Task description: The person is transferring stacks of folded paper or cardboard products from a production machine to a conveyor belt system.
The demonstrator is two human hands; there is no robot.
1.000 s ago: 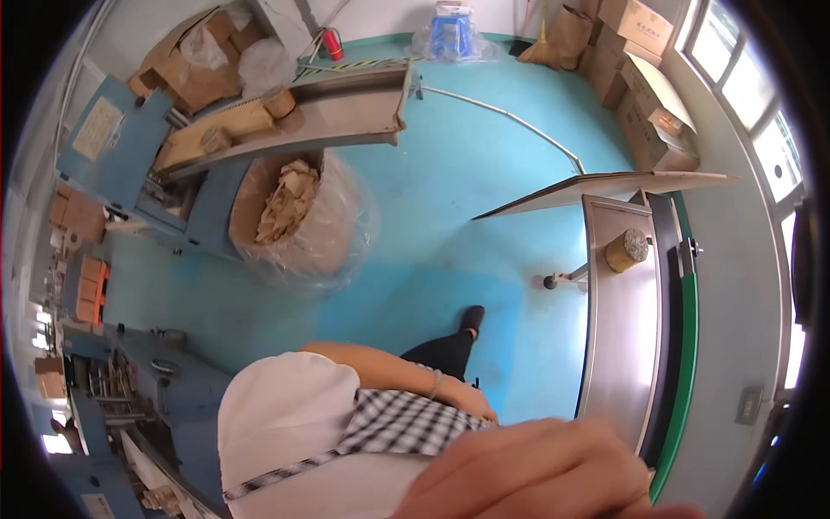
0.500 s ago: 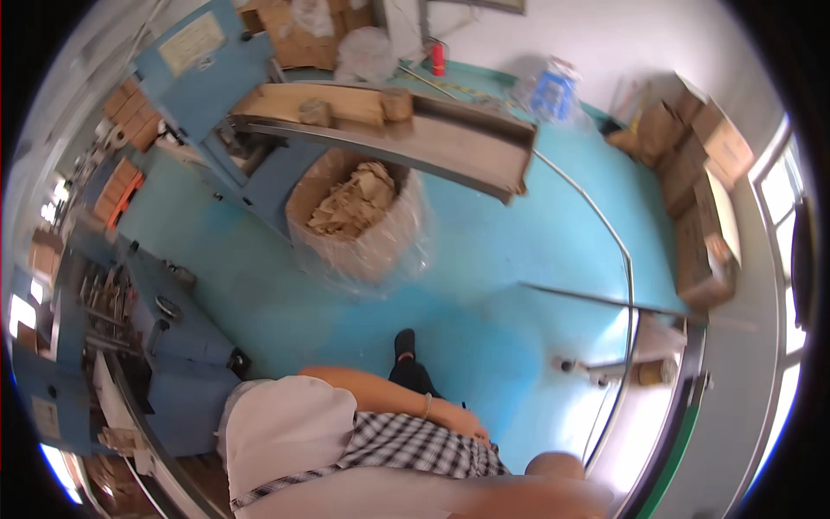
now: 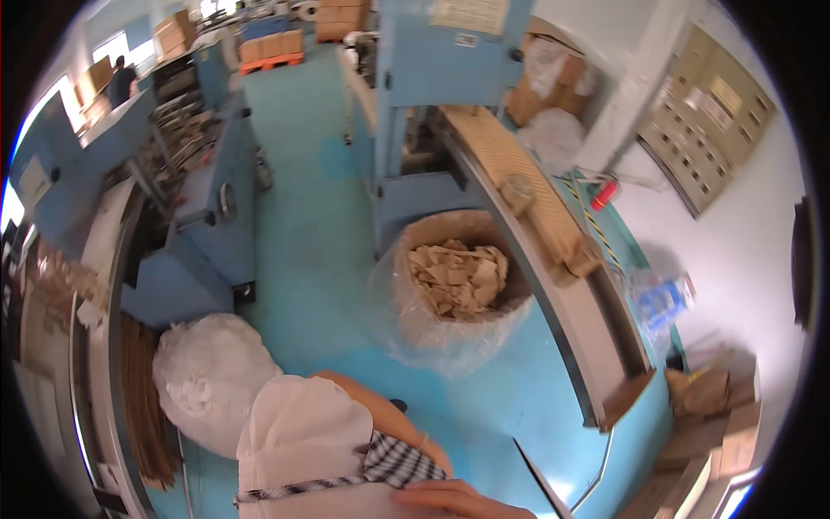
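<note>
My left forearm, wearing a thin bracelet, crosses in front of my white top from the lower left. My left hand (image 3: 438,456) is at the edge of the black-and-white checked apron (image 3: 399,462), and its fingers are mostly hidden behind the cloth. From the lower right, my right hand (image 3: 454,499) reaches across my front. Its fingers are stretched out and close to the white clothing below the checked cloth; I see nothing held in it. Whether it presses on the fabric I cannot tell.
Ahead stands a plastic-wrapped bin (image 3: 458,221) of torn brown paper. A metal chute (image 3: 596,346) with brown cylindrical pieces slopes from a blue machine (image 3: 450,65). A full white bag (image 3: 212,376) sits at the left, near another blue machine (image 3: 186,277). A person (image 3: 123,84) is far off.
The view has swung to the left, so the chute and bin appear farther right and the white bag has come into sight. My right hand now lies across my front with fingers extended.
</note>
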